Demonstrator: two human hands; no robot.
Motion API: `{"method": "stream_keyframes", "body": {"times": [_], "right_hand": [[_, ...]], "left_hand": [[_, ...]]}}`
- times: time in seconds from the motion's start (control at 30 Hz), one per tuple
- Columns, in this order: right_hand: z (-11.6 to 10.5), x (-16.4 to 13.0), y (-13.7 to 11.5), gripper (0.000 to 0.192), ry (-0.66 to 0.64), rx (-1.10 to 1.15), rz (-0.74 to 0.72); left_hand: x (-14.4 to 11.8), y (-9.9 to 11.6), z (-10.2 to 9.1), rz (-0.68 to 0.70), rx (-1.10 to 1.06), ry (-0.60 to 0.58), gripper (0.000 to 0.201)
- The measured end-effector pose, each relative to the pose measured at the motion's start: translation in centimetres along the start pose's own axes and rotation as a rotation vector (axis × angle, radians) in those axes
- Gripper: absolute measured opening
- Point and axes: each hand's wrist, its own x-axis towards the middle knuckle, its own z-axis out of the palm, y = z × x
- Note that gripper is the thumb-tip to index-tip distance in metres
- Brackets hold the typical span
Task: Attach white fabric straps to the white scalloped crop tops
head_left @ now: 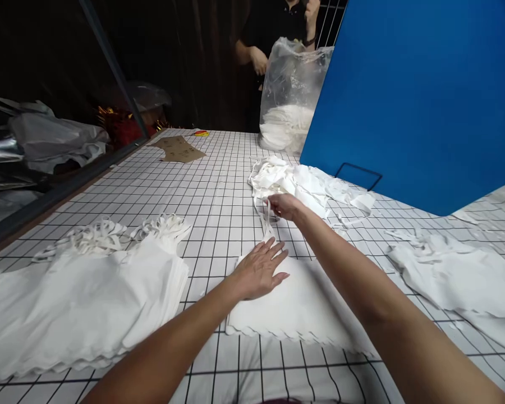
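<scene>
Left hand (258,272) lies flat, fingers (273,249) spread wide, palm pressing down on the near-left corner of a white fabric piece (303,308) that lies smoothed out on the gridded table (219,185). Just beyond those fingertips, the right hand (284,206) is pinched narrow around the thin white straps (266,221) of that same piece, drawing them out straight, away from the body. The scalloped hem of the piece sits close to the person, under both forearms.

Right behind the right hand, touching it, there's a loose heap of white pieces (307,185), tangled and unsorted. Judging by that, plenty is left to flatten.

Well off to the left of the left hand sits a neat stack of flattened pieces (79,303), straps bunched at its far edge, so a fair share looks done already. To the right of the right forearm, another spread of white fabric (454,275) lies apart, less tidy.

Further out, a blue board (416,95) leans over the table's right side, and a clear plastic bag (290,98) holding more white material stands at the far edge, with another person's hand (258,60) near its top. A brown cardboard scrap (179,149) lies far left.
</scene>
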Motion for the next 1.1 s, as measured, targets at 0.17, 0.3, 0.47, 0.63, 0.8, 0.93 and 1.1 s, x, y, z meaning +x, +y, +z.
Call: {"method": "stream_keyframes", "body": {"times": [0.17, 0.3, 0.47, 0.63, 0.8, 0.93, 1.1], "right_hand": [[-3.8, -5.2, -3.2, 0.028, -0.039, 0.201, -0.319], [-6.5, -13.5, -4.0, 0.046, -0.579, -0.077, -0.685], [-6.7, -18.0, -0.7, 0.050, -0.512, -0.135, -0.539], [-4.0, -13.9, 4.4, 0.045, -0.163, 0.129, -0.149], [-0.8, -10.5, 5.3, 0.046, -0.158, -0.165, 0.071], [0.7, -9.2, 4.3, 0.044, -0.167, -0.252, 0.123], [1.1, -8.4, 3.5, 0.031, -0.212, -0.294, 0.142]], "left_hand": [[0.2, -0.1, 0.2, 0.003, 0.008, -0.013, 0.068], [0.2, 0.0, -0.2, 0.009, -0.014, 0.010, 0.064], [0.2, 0.2, -0.4, 0.023, -0.063, 0.031, 0.056], [0.4, -0.2, 0.3, 0.002, -0.039, -0.007, 0.060], [0.5, -0.4, 0.4, -0.023, 0.018, -0.028, 0.064], [0.5, 0.0, 0.0, 0.003, 0.066, -0.013, 0.063], [0.4, 0.6, -0.8, -0.002, 0.107, -0.020, 0.062]]}}
